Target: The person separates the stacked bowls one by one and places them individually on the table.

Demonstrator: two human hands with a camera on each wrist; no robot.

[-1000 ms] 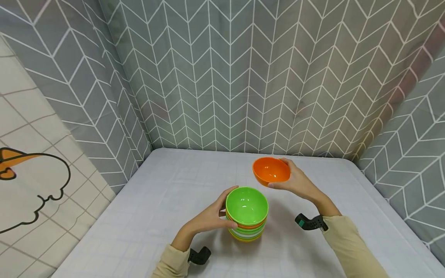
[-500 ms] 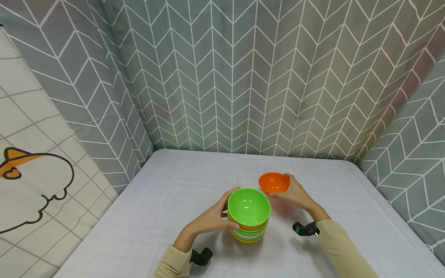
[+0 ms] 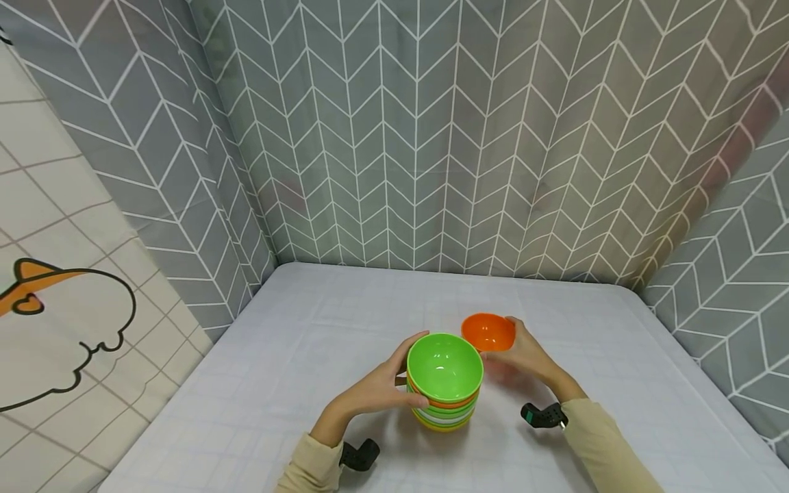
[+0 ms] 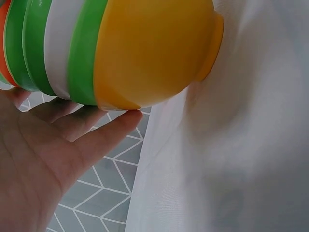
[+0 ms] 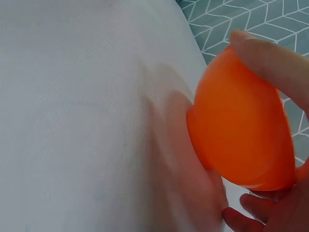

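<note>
A stack of nested bowls (image 3: 446, 366) stands at the middle front of the table, a green one on top. My left hand (image 3: 377, 389) holds it from the left, thumb at the near side and fingers behind. The left wrist view shows orange, green and white bowls above the lowest, a yellow bowl (image 4: 149, 48), with fingertips (image 4: 130, 118) against its rim. Just behind and right of the stack, my right hand (image 3: 524, 352) grips a single orange bowl (image 3: 487, 333) by its right side. In the right wrist view its foot is close to the cloth, and the thumb (image 5: 270, 55) lies along the rim.
A white cloth (image 3: 320, 308) covers the table. Grey curtains (image 3: 394, 137) with white zigzag lines hang behind and at both sides. White tiled fabric (image 3: 92, 239) with a cartoon drawing is at the left. A black camera (image 3: 542, 415) sits on each wrist.
My right hand has lowered the orange bowl toward the table and brought it nearer to the stack. My left hand keeps its hold on the stack; the head view has shifted slightly.
</note>
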